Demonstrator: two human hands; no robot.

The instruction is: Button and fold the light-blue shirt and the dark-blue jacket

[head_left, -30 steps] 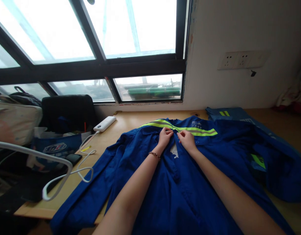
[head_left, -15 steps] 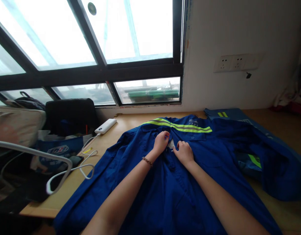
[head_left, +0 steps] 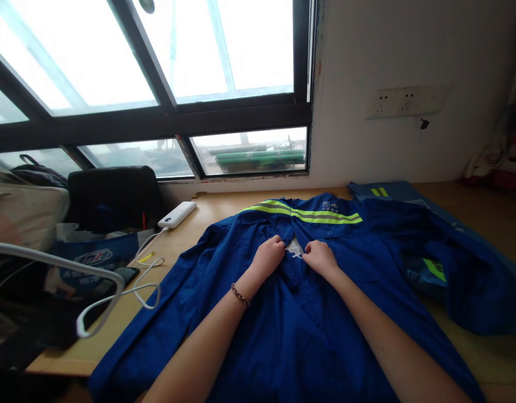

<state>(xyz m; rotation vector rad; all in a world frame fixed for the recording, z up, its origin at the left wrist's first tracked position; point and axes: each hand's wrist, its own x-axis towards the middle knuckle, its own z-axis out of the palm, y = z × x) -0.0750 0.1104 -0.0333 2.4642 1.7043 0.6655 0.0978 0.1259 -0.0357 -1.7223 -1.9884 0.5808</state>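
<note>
A blue work jacket (head_left: 358, 285) with a yellow and grey reflective stripe across its chest lies spread on the wooden table (head_left: 89, 350). Its front opening gapes a little below the stripe, and a white tag or lining (head_left: 294, 246) shows in the gap. My left hand (head_left: 269, 254), with a beaded bracelet at the wrist, pinches the left edge of the opening. On the other side, my right hand (head_left: 320, 256) is closed on the right edge, its fingertips close to the white piece. Exactly what lies between the fingertips is partly hidden.
A white power bank (head_left: 177, 215) with a white cable (head_left: 146, 286) lies at the table's left side. Another folded blue garment (head_left: 384, 191) is behind the jacket at right. Bags and a black chair back (head_left: 115, 193) stand left of the table. Sockets (head_left: 394, 102) are on the wall.
My left hand has moved slightly left and down onto the opening's edge. My right hand has shifted a little right. The gap is wider, and more of the white piece shows.
</note>
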